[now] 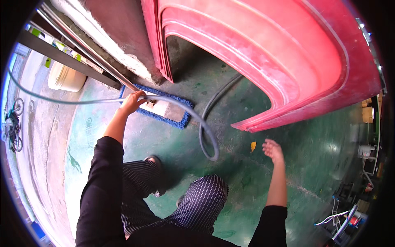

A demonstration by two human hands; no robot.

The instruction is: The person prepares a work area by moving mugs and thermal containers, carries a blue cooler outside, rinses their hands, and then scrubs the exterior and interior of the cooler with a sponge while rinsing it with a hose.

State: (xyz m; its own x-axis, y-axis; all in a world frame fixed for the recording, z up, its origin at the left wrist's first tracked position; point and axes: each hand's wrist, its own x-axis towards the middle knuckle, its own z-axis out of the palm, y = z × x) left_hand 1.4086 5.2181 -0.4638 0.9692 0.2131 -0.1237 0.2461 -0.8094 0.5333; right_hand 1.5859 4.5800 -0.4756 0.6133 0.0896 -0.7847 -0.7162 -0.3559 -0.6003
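My left hand [132, 102] is closed around a grey hose [207, 132] that curls across the green floor and runs off to the left as a thin line. Just beyond that hand lies a flat mop head [166, 111] with a blue fringe and a pale top, against the base of the wall. My right hand [273, 150] hangs free over the floor with its fingers apart, holding nothing. A small yellow leaf [253, 145] lies just left of it.
A large red moulded shell [288, 53] leans over the floor at the upper right. A white bucket [66, 78] stands at the far left. Metal rails [82, 45] run along the wall. Cables and gear [345, 214] clutter the lower right.
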